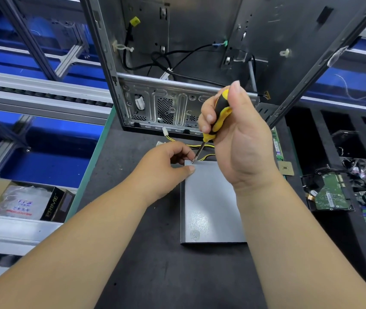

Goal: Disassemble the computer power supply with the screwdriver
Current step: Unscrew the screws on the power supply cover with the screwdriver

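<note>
Step in hand: I judge this to be the first cover screw, at the far left corner of the power supply, with the rest of the cover not yet opened.
Power supply: it lies flat on the dark worktop, grey lid up, just in front of the open computer case; its yellow and black wires trail from the far end toward the case.
Right hand: my fingers are wrapped round the yellow and black handle of the screwdriver, thumb up along it, shaft slanting down so the tip meets the lid's corner.
Left hand: fingers curled at that same corner, thumb lying on the lid; it seems to steady the box, though I cannot tell whether it pinches anything.
Next move: it calls for the tip seated squarely in the screw head, firm downward pressure, and the box held from sliding.
Nearby: a circuit board lies well to the right.
</note>
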A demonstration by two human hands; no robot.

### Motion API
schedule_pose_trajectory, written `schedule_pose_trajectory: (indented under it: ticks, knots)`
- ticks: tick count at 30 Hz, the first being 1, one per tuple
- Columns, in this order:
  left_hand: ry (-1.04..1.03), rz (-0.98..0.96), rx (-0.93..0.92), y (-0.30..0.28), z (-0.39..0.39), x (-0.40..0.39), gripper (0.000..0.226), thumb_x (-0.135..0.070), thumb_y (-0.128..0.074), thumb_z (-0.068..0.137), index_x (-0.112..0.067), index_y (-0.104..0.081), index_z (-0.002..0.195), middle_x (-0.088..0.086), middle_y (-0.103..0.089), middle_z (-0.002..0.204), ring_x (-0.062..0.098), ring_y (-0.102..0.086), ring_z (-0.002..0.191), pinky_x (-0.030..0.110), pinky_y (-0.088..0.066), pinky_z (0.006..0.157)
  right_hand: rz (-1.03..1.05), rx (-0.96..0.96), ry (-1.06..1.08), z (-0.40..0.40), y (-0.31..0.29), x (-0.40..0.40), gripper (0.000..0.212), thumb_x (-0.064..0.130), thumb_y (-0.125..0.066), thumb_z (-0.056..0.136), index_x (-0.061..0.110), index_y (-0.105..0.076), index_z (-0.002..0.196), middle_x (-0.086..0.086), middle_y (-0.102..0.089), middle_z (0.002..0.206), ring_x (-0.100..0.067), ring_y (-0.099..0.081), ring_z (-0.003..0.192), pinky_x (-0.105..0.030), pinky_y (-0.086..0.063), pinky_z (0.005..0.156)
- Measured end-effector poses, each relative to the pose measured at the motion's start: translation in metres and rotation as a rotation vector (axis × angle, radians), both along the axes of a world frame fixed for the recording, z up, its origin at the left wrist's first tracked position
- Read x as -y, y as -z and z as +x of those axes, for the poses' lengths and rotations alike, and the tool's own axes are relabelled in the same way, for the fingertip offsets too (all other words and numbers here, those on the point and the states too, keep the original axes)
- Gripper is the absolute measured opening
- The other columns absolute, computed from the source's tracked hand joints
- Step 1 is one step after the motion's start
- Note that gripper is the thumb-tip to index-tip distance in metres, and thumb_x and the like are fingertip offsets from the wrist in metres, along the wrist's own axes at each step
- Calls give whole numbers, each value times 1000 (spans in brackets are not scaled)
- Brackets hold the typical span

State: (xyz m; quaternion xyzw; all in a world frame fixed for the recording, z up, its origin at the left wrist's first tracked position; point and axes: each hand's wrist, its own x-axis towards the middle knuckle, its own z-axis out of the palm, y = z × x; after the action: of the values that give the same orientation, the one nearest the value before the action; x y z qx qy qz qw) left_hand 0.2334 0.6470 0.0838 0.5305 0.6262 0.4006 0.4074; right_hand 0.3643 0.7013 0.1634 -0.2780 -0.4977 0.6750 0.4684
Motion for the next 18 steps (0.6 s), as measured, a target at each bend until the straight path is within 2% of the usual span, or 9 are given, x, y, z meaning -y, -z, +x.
schedule_pose_trajectory:
  ticks: [4, 6, 12, 14, 16, 18]
  knots:
    - [26, 3, 22, -1, -2, 0, 22, -13, -74, 83, -34, -67, 86, -11, -68, 92, 7, -62, 90, 16, -47, 84, -18, -8, -30, 1, 0, 1, 35, 35, -41, 99, 9, -58, 84, -4, -53, 79, -21, -50, 71, -32, -43, 74]
    - [32, 1, 25, -3, -3, 0, 20, -13, -75, 83, -32, -67, 86, -8, -68, 92, 9, -63, 90, 18, -49, 85, -13, -15, -46, 1, -1, 0, 39, 34, -36, 102, 8, -59, 84, -4, -53, 78, -20, -50, 71, -32, -43, 74]
    - [36, 21, -84, -9, -2, -4, 20, -12, -75, 81, -30, -67, 81, -11, -66, 82, -2, -57, 76, 7, -44, 72, -52, -111, -28, 2, 2, -3, 52, 39, -21, 106, 5, -56, 87, -4, -45, 71, -16, -40, 65, -28, -35, 68]
    - [37, 17, -93, -10, -2, -5, 18, -12, -76, 81, -28, -68, 82, -10, -66, 83, -3, -57, 74, 5, -43, 70, -66, -118, -3, 3, 4, -3, 51, 45, -26, 101, 6, -56, 89, -5, -45, 74, -17, -41, 69, -30, -36, 70]
    - [40, 11, -85, -10, -2, -6, 16, -12, -76, 81, -27, -69, 83, -9, -67, 84, -3, -57, 74, 4, -43, 69, -54, -1, 70, 7, 7, -4, 36, 41, -42, 97, 11, -59, 88, -3, -52, 78, -17, -48, 72, -29, -41, 71]
    - [46, 8, -73, -10, -3, -6, 18, -12, -77, 80, -28, -68, 82, -9, -67, 85, -1, -58, 75, 5, -43, 70, 49, 265, 164, 15, 12, -5, 16, 29, -54, 93, 15, -61, 89, 1, -57, 83, -14, -54, 78, -28, -47, 72]
